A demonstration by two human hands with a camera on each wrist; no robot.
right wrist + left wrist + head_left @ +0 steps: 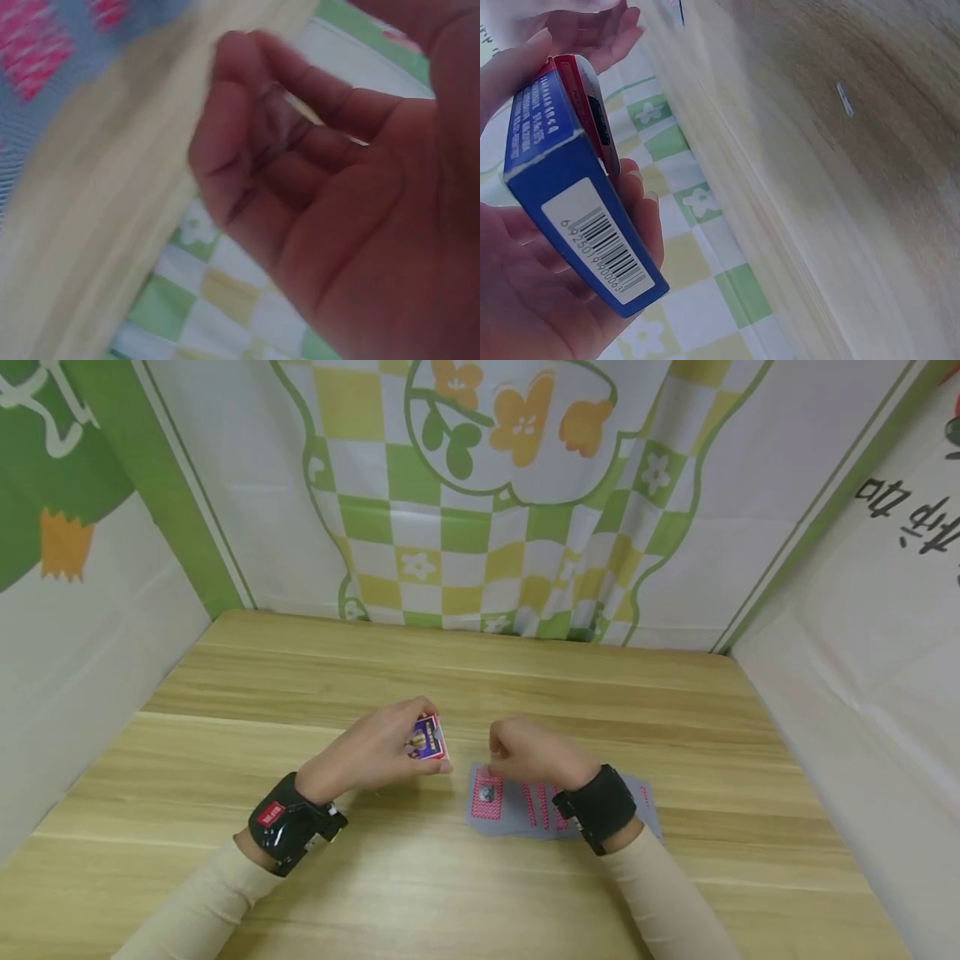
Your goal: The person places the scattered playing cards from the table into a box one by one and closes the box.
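My left hand (375, 752) grips a small playing card box (427, 739) between thumb and fingers, left of centre on the table. In the left wrist view the box (592, 217) shows blue sides, a white barcode label and a red and white face. A row of overlapping playing cards (517, 810) lies spread on the table, with pale borders and red patterned backs. The leftmost card back shows most fully. Over the left part of this row is my right hand (540, 752), its fingers loosely bent. Nothing shows in its fingers in the right wrist view; its forearm hides some of the cards.
The wooden table (300, 677) runs back to a hanging cloth (465, 543) with green and yellow checks. White panels (862, 652) stand along both sides. A small pale strip (844, 99) shows on the wood in the left wrist view.
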